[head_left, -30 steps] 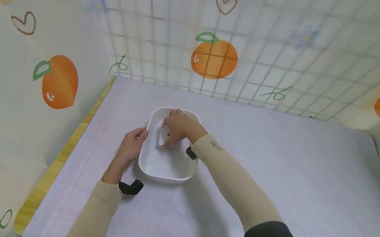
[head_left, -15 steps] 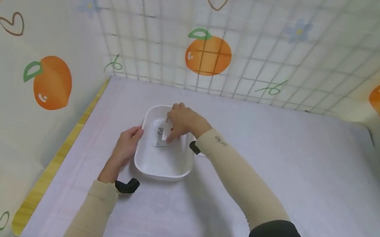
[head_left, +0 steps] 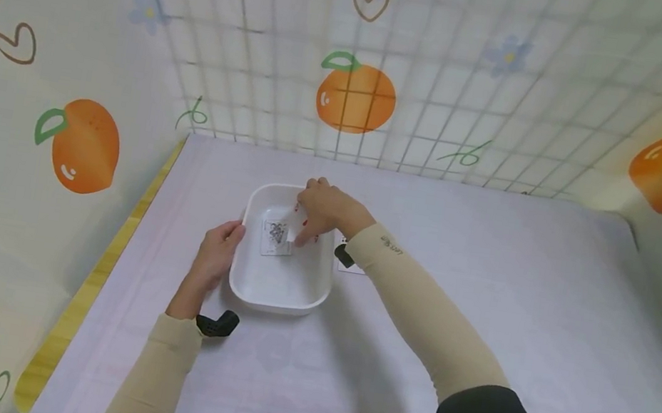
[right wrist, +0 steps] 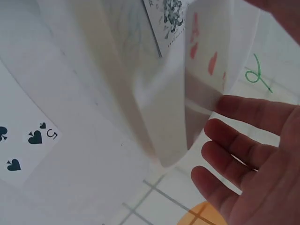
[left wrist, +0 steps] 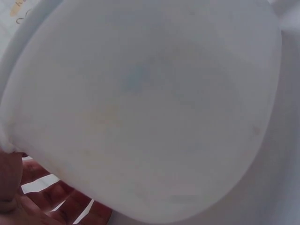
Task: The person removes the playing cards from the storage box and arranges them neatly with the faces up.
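My left hand [head_left: 216, 253] holds the left rim of a white plastic basin [head_left: 278, 292], thumb at the edge; its fingers show below the basin's wall in the left wrist view. Over the basin's right side, my right hand [head_left: 332, 208] pinches a white playing card [right wrist: 208, 58] with red marks. Its other fingers spread apart in the right wrist view, and the thumb is only partly in view. Another playing card [head_left: 277, 238], with a black-and-white figure, lies flat on the basin floor.
On the table [head_left: 486, 296], just right of the basin, lies a five of spades [right wrist: 23, 136], partly behind my right wrist in the head view. A wire grid [head_left: 437, 108] behind a fruit-print sheet stands at the back. A yellow table edge [head_left: 91, 284] runs along the left.
My right hand has moved right with the red-marked card, uncovering the black-and-white figure card beneath. The five of spades has come into view. My left hand stays on the rim.
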Motion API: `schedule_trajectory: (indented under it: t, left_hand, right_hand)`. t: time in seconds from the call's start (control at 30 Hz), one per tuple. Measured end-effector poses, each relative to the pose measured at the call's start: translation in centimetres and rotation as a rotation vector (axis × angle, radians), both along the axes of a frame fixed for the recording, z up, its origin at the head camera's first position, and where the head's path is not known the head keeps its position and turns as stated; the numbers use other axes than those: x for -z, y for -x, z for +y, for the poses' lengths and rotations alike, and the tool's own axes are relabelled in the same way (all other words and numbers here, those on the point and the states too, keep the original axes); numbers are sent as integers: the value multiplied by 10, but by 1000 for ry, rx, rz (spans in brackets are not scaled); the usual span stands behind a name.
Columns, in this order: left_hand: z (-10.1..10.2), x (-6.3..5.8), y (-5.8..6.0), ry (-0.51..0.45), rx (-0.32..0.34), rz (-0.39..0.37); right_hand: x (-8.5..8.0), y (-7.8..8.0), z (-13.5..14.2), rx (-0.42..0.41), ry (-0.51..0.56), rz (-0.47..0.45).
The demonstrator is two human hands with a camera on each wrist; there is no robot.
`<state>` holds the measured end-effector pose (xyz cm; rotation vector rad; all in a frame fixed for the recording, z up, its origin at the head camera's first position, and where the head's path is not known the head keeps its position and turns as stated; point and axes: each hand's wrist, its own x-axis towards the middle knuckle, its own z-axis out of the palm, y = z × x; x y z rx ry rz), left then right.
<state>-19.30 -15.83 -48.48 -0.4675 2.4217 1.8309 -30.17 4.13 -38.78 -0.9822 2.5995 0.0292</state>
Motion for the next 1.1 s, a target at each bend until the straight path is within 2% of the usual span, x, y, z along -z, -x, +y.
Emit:
schedule_trajectory:
  t: [0.53,0.8,1.1]
  left_hand:
    - [1,-1,-3,17,14,-9]
    - [2,-2,-5,30,19,-1]
    - [3,-4,-6,35,23,-6]
  right_hand:
    - [-3,4,29,36,31,-10]
    - [-10,1,43,67,40,-24]
    - [-9,0,61,105,35,-28]
